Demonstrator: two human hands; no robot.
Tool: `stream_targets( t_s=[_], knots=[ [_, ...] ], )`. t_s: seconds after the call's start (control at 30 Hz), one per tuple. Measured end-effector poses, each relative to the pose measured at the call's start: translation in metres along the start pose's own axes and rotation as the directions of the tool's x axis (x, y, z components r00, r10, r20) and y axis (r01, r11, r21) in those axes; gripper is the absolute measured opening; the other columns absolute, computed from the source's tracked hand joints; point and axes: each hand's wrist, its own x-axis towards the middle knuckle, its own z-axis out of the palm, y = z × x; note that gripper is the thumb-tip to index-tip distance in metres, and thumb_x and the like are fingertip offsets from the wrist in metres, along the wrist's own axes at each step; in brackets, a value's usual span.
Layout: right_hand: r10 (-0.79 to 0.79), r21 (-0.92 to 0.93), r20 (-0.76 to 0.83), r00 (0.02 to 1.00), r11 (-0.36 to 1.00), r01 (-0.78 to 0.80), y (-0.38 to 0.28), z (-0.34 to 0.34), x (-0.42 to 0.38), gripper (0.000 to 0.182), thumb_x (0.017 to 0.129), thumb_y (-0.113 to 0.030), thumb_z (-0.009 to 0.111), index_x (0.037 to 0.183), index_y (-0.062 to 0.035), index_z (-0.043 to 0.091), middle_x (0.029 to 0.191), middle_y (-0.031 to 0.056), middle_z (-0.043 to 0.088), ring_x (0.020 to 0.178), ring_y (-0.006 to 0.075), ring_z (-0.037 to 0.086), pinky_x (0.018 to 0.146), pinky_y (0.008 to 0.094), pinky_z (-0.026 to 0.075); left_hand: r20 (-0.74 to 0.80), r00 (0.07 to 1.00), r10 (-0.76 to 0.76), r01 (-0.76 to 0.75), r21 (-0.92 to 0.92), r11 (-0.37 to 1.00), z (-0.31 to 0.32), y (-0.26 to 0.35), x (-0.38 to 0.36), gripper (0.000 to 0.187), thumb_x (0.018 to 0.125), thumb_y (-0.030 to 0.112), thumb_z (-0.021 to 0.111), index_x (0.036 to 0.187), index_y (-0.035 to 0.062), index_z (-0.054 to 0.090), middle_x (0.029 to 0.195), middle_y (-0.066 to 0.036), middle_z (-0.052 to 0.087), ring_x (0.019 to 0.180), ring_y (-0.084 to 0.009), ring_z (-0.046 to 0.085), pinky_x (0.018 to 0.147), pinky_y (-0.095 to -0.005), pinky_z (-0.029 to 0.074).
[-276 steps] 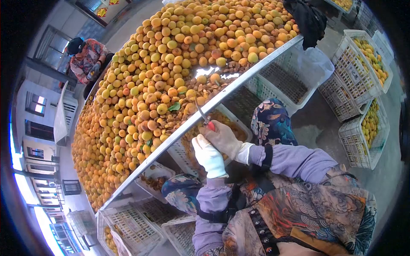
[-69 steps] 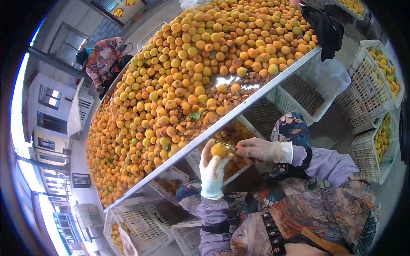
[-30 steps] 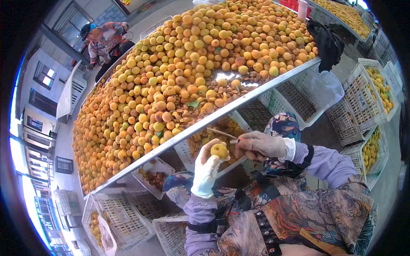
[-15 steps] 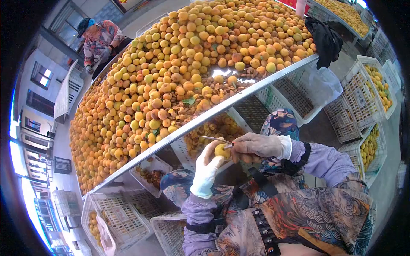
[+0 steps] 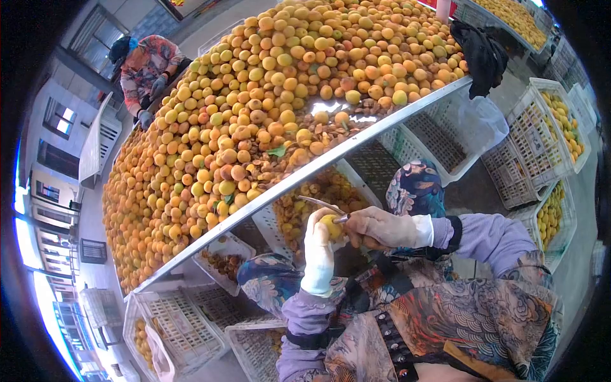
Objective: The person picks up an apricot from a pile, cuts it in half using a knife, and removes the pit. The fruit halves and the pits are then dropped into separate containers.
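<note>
In a white glove, my left hand (image 5: 317, 251) is closed around a yellow apricot (image 5: 332, 226), holding it up in front of my body. My right hand (image 5: 384, 228), in a soiled glove, grips a thin curved knife (image 5: 318, 203). The handle end lies in my right fingers, and the blade points left across the top of the apricot. Whether the edge is in the fruit cannot be made out. Below both hands stands a white crate (image 5: 270, 230) with cut, flattened apricot pieces (image 5: 318, 184) in it.
A metal-edged table (image 5: 344, 149) heaped with apricots (image 5: 216, 134) slopes across the front. Its edge holds fruit scraps and a black cloth (image 5: 480, 57). Crates of fruit (image 5: 560, 127) stand right, more crates (image 5: 181, 318) lower left. A co-worker (image 5: 147, 73) bends at the far left edge.
My left hand has shifted slightly right and turned around the apricot. The knife blade now tilts more steeply, its tip higher. The co-worker's hands have moved to the fruit heap's edge.
</note>
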Motion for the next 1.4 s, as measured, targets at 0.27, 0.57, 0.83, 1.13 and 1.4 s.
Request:
stream_targets(
  t_s=[0.27,0.57,0.83,1.13,1.4],
  knots=[
    [0.012,-0.006,-0.001,1.000,1.000,-0.012,0.003,-0.003,0.000,0.049,0.096,-0.048,0.036,0.077,-0.0069,0.054,0.045,-0.0025,0.037,0.035,0.0081,0.035,0.034,0.0231,0.027,0.002,0.964,-0.265,0.264,-0.082,0.961,0.001,0.010,0.003,0.039,0.096,0.040,0.038,0.110,0.0056,0.052,0.079,-0.002,0.054,0.060,-0.0079,0.048,0.050,-0.0194,0.038],
    [0.190,0.616,0.164,0.968,0.747,-0.251,0.021,0.005,0.007,0.059,0.092,-0.059,0.030,0.075,-0.0069,0.051,0.044,-0.0056,0.025,0.030,0.0057,0.024,0.027,0.0217,0.020,-0.112,0.991,0.079,-0.043,0.294,0.955,0.006,-0.007,0.008,0.034,0.099,0.032,0.034,0.098,0.0060,0.055,0.084,-0.003,0.056,0.074,-0.0116,0.053,0.064,-0.0252,0.046],
    [-0.162,0.800,0.539,0.827,0.406,-0.442,0.033,0.002,0.018,0.058,0.093,-0.056,0.029,0.078,-0.0051,0.052,0.046,-0.0059,0.029,0.029,0.0036,0.023,0.026,0.0194,0.022,-0.145,0.964,-0.220,0.191,-0.193,0.963,0.003,0.003,0.010,0.047,0.096,0.048,0.034,0.103,0.0057,0.055,0.093,-0.006,0.059,0.080,-0.0166,0.057,0.069,-0.0286,0.048],
    [0.236,0.247,0.104,0.966,0.935,-0.255,-0.005,0.005,-0.003,0.057,0.093,-0.060,0.030,0.076,-0.0078,0.048,0.046,-0.0036,0.033,0.033,0.0069,0.030,0.028,0.0238,0.021,0.038,0.998,-0.054,0.065,-0.499,0.864,-0.021,-0.005,0.014,0.056,0.090,0.047,0.051,0.124,0.0023,0.046,0.105,-0.010,0.057,0.092,-0.0227,0.057,0.082,-0.0365,0.047],
    [0.215,0.090,0.000,0.977,0.973,-0.214,0.010,0.006,-0.001,0.048,0.097,-0.044,0.034,0.078,-0.0041,0.053,0.048,-0.0018,0.040,0.036,0.0076,0.034,0.034,0.0225,0.026,0.025,0.999,0.047,-0.033,-0.404,0.914,-0.017,-0.006,0.014,0.051,0.088,0.027,0.061,0.127,0.0019,0.039,0.116,-0.014,0.053,0.108,-0.0280,0.053,0.095,-0.0422,0.043]
  ],
)
